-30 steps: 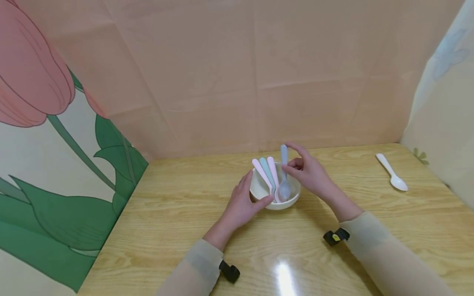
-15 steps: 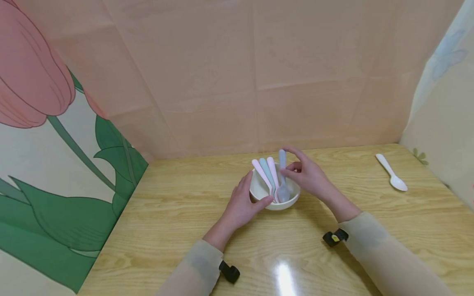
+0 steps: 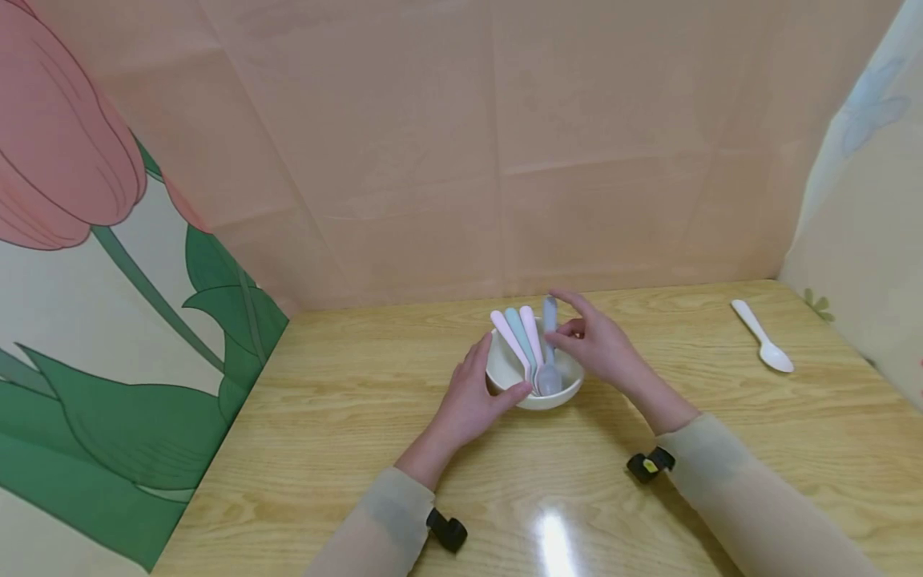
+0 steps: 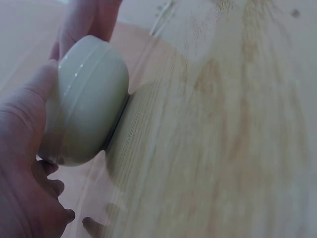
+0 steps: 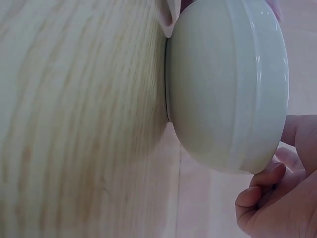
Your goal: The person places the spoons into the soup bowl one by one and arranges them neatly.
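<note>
A cream-white bowl stands on the wooden table. My left hand grips its left side, thumb at the near rim and the other fingers round the wall. Three spoons lean together in the bowl with handles up: a pink spoon, a teal spoon and another pink spoon. To their right, my right hand pinches the handle of a blue-grey spoon, whose scoop is down inside the bowl. Both wrist views see only the bowl's outside; its wall hides the spoons there.
A white spoon lies at the right of the wooden table. Behind the table's far edge hangs a pinkish backdrop, and a tulip-print sheet borders the left side.
My right hand has lowered the blue-grey spoon and shifted it slightly left, towards the other spoons. The left hand and the bowl have stayed in place.
</note>
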`<state>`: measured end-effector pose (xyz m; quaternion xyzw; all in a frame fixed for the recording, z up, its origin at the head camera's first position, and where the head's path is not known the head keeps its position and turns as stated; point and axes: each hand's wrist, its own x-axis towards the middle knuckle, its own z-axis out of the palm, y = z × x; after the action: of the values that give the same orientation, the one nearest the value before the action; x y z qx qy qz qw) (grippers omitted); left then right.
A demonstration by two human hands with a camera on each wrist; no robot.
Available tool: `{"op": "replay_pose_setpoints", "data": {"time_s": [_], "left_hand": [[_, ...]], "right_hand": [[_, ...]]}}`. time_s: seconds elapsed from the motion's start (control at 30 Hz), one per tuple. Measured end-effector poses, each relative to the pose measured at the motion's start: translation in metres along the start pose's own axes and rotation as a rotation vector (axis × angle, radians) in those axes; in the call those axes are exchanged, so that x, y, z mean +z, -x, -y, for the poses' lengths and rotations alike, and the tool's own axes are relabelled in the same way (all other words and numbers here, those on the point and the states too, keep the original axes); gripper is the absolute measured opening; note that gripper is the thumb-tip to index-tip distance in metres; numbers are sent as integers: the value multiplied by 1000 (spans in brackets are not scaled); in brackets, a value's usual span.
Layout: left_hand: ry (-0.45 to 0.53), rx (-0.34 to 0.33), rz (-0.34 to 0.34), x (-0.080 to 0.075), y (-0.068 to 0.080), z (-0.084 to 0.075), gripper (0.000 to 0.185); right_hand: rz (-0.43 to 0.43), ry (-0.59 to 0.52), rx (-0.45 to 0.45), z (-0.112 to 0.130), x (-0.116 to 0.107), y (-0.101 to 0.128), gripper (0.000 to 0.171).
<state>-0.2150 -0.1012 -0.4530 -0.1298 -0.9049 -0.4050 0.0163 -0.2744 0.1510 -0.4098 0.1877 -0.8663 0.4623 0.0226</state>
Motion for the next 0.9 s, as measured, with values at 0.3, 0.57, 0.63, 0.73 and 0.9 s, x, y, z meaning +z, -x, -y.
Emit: {"op": "replay_pose_setpoints", "data": {"time_s": [0.3,0.57,0.63,0.73,0.9], "left_hand": [[3,0,4,-1,0,0,112],[8,-2,6,-1,0,0,112],[5,2,5,-1,0,0,112],[3,7,4,-1,0,0,111],[0,3,6,-1,0,0,111]], "right_hand": [[-21,58,13,0,3,-1,73],[-32,120,31,1,6,0,70],[-28,137,41,2,7,0,69],[-26,162,48,3,7,0,67],[-35,197,49,6,9,0,65]]}}
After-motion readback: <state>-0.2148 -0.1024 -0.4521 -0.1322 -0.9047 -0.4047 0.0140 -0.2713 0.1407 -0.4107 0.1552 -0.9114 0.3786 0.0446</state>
